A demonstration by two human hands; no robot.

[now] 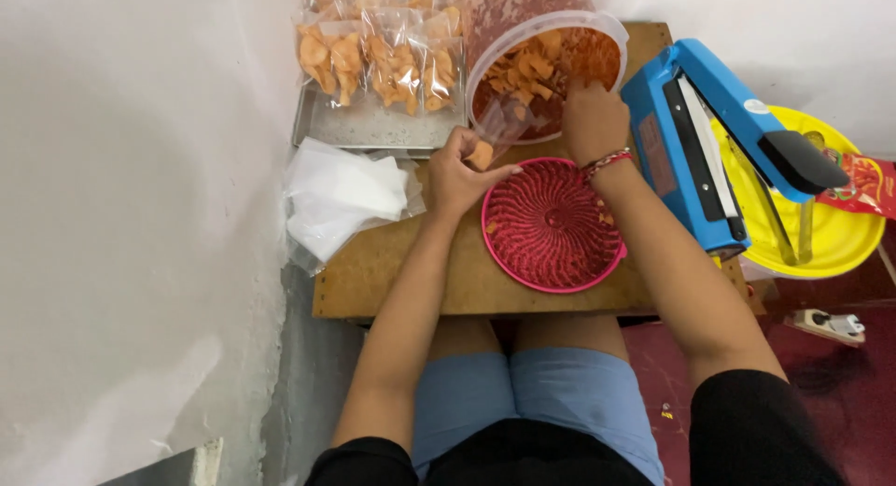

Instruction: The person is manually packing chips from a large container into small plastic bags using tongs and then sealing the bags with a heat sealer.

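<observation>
**Filling a small bag with chips**

Near the table's [392, 271] far edge, the left hand [457, 180] pinches a clear bag [499, 126] open by its mouth; flimsy, slippery film, likely best gripped at the rim. The right hand [590, 117] reaches into the tub [551, 70], closing on brittle, light chips [527, 70].

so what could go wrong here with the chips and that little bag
The left hand pinches the small clear bag open beside the tub of orange chips, so chips could miss its narrow mouth and fall. The right hand, reaching into the tub, could crush brittle chips. The tub sits near the table's far edge.
</observation>
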